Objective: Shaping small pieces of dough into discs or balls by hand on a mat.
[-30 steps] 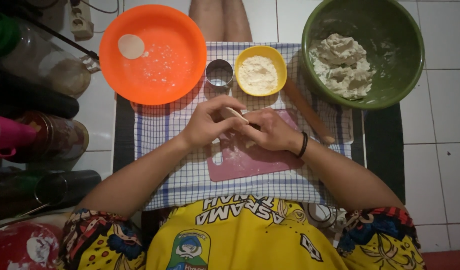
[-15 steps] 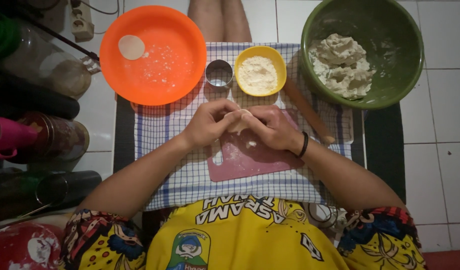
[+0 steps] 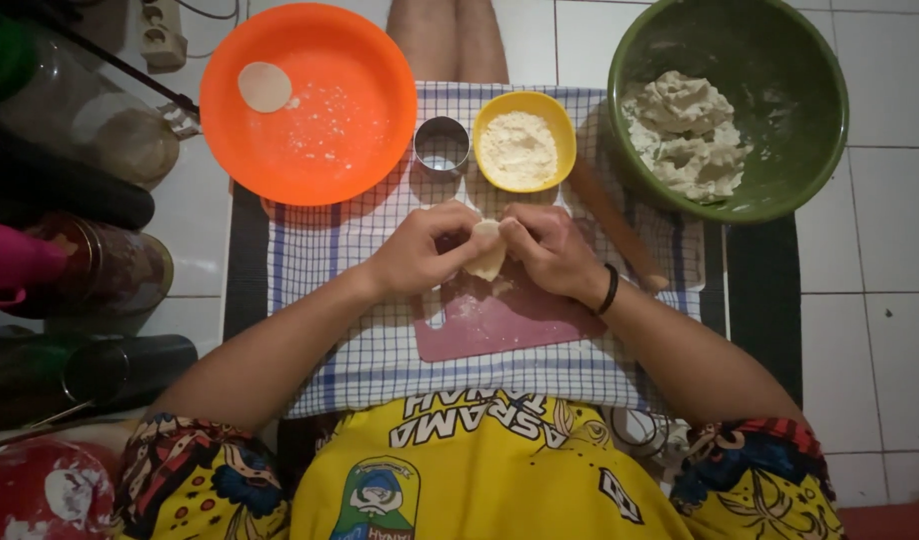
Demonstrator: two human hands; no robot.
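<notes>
A yellow printed shirt (image 3: 490,470), patterned sleeves (image 3: 195,480) (bright florals) and black wristband (image 3: 609,291).

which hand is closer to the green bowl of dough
Right. The right hand sits down-left of the green bowl, beside the rolling pin; the left hand lies farther left.

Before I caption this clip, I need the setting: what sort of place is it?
Probably a home floor used as a cooking spot. White floor tiles surround a checked cloth; a green bowl holds dough, and both hands, left hand and right hand, pinch a dough piece.
</notes>
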